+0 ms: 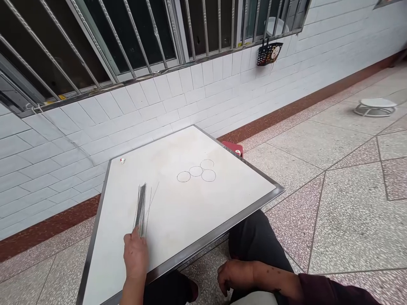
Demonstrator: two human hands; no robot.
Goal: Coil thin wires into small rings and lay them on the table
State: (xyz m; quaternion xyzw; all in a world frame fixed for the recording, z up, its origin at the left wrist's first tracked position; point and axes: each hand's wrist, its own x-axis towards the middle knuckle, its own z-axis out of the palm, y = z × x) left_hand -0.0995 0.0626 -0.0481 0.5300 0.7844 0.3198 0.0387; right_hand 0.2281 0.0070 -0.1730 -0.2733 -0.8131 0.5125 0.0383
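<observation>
My left hand (pixel 136 254) rests at the near end of a bundle of thin wires (pixel 141 205) on the white table (pixel 171 220), its fingers closed over the ends. A couple of loose wires lie just right of the bundle. Several thin wire rings (pixel 196 171) sit together near the middle of the tabletop, away from both hands. My right hand (pixel 233 275) is off the table, over my lap, with fingers curled downward; nothing shows in it.
A small crumpled white and red scrap (pixel 122 160) lies at the table's far left corner. Beyond the table are a tiled wall with a barred window, a hanging black basket (pixel 269 54), a red stool (pixel 233 148) and a low white round stand (pixel 375 107).
</observation>
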